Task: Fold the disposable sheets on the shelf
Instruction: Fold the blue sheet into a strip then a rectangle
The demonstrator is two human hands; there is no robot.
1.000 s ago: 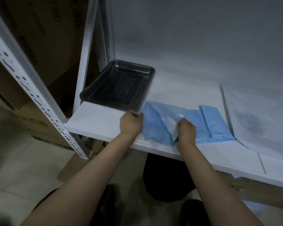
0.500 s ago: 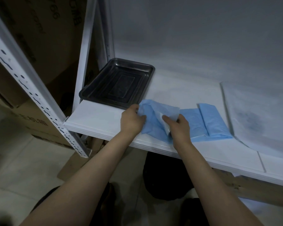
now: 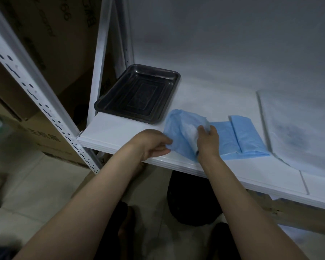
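Black tray [image 3: 137, 96] at left, just beside blue sheet [image 3: 178, 136] near shelf [image 3: 120, 132] front edge. Left hand [image 3: 154, 143] pinching sheet's left edge; right hand [image 3: 207, 140] gripping lifted flap. Risk: thin sheet slipping off edge, fold skewing. Open room behind, toward wall.
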